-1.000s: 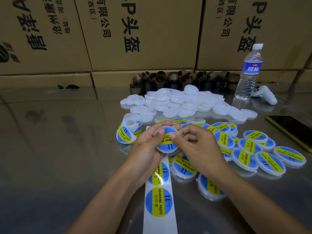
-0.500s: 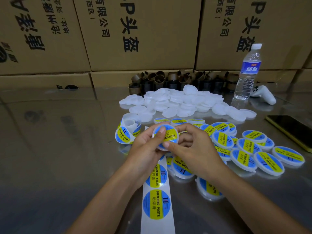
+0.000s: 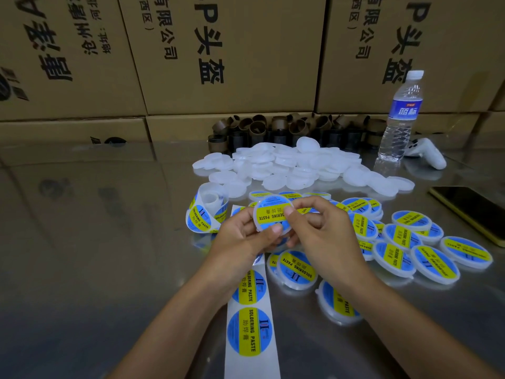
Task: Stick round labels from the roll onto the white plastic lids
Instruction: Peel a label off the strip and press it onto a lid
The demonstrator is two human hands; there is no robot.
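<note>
Turned since a moment ago so its yellow band lies nearly level, above the steel table point(image 3: 95, 242), the left hand point(image 3: 240, 239) and right hand point(image 3: 325, 236) pinch the white lid point(image 3: 269, 218), where firm outward rubbing should probably flatten its round label point(image 3: 273, 206).

Printed cardboard boxes point(image 3: 232, 50) stacked along the back, brown tube cores point(image 3: 273, 129) heaped at their foot. Rightward, upright water bottle point(image 3: 400, 116), white handheld controller point(image 3: 429, 155) just beside it, and a dark phone point(image 3: 470, 212) nearer on the glossy table point(image 3: 95, 242).
</note>
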